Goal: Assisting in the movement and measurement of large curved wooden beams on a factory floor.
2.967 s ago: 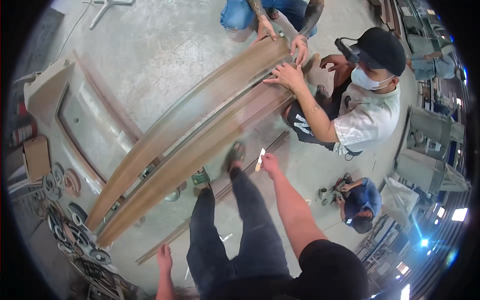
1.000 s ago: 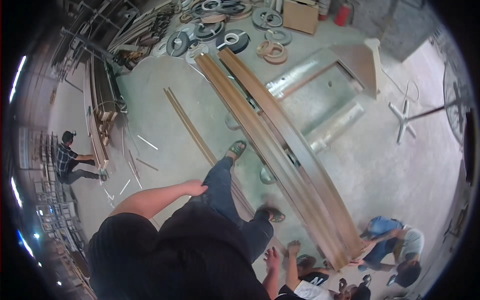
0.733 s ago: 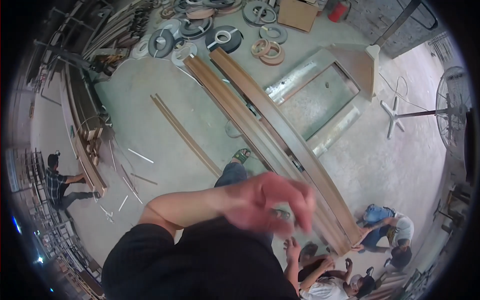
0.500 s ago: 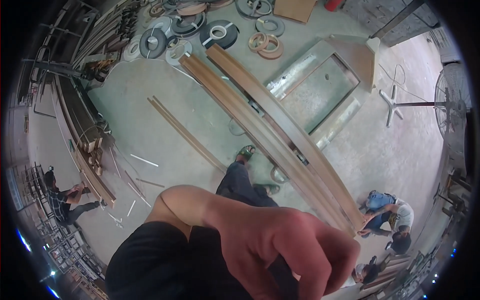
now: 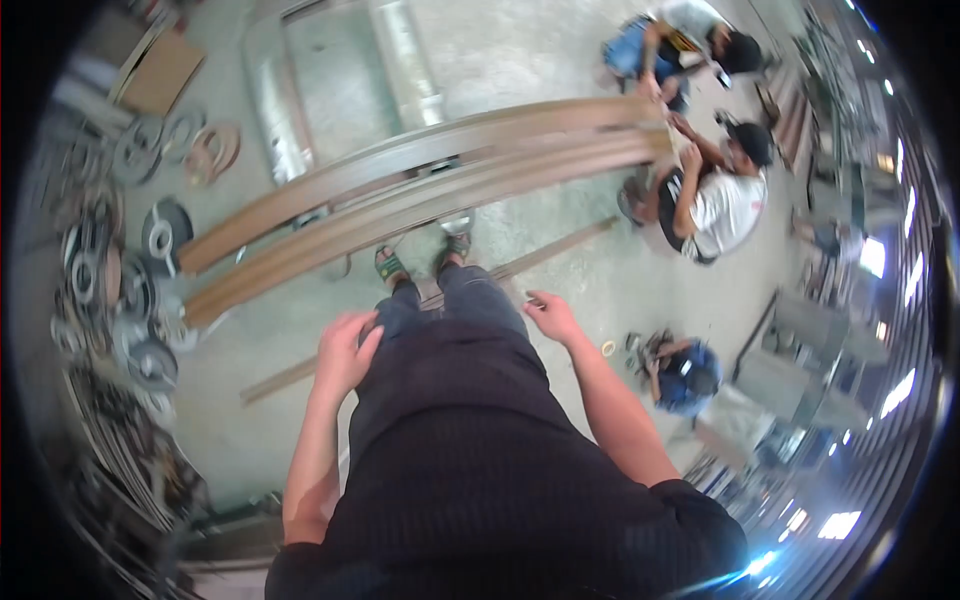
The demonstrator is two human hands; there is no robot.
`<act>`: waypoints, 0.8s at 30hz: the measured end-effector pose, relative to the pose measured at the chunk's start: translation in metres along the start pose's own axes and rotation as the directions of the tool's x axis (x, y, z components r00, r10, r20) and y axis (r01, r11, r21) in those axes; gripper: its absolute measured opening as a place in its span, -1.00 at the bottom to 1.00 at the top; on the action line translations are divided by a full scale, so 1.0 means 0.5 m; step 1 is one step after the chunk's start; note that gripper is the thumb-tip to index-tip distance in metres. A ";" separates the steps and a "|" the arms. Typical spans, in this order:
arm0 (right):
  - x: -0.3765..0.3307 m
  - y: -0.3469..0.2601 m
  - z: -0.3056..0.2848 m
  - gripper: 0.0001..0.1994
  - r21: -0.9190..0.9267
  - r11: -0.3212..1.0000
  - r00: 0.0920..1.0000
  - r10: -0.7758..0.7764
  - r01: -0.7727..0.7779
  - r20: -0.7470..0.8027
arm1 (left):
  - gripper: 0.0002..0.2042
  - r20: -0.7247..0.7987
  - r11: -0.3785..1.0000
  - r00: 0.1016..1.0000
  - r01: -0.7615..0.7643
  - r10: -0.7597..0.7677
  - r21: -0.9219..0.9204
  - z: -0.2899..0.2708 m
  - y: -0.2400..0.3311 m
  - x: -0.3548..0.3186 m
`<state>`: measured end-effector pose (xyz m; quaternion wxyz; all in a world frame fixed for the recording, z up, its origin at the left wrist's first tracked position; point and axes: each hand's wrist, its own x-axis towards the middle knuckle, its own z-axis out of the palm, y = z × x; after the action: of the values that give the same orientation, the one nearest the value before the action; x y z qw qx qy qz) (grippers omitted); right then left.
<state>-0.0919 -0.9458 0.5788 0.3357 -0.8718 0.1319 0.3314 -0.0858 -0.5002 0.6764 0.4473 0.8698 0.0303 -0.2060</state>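
Observation:
My left hand [image 5: 347,350] hangs beside my left thigh with nothing in it, thumb and fingers apart. On the other side, my right hand [image 5: 550,315] is held away from my right leg, empty, its fingers loosely bent and the thumb apart. Neither hand touches the two long brown wood-coloured profiles beyond my feet. The farther profile [image 5: 390,155] and the nearer profile [image 5: 430,205] lie almost side by side, with a narrow gap between them. At their right end a crouching person in a white shirt [image 5: 725,215] and another person in blue jeans [image 5: 628,48] have their hands.
Coils of edging strip [image 5: 165,235] lie at the left, near a cardboard sheet [image 5: 165,70]. Behind the profiles is a grey metal frame [image 5: 275,110]. A thin brown strip [image 5: 560,248] lies on the floor behind my legs. A person in blue [image 5: 688,380] crouches at the right.
My view has swung round, so the profiles now run across it. The one hand raised close in front is no longer there; both hands now show low at my sides.

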 end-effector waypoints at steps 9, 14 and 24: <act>-0.003 0.081 0.055 -0.51 0.081 0.980 0.978 0.187 -0.180 -0.089 | -0.58 0.121 0.939 0.932 0.334 -0.342 0.082 0.048 -0.250 0.039; 0.073 0.087 0.025 -0.49 0.162 0.966 0.978 0.207 -0.199 -0.036 | -0.56 0.127 0.938 0.931 0.331 -0.343 0.104 0.053 -0.236 0.063; 0.152 0.123 -0.049 -0.47 0.202 0.971 0.987 0.142 -0.124 -0.074 | -0.58 0.138 0.894 0.884 0.435 -0.446 0.103 0.140 -0.223 0.081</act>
<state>-0.0512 -1.0085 0.5113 0.3911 -0.8373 0.2370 0.2997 -0.0985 -0.4942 0.5396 0.3594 0.8361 0.1844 -0.3712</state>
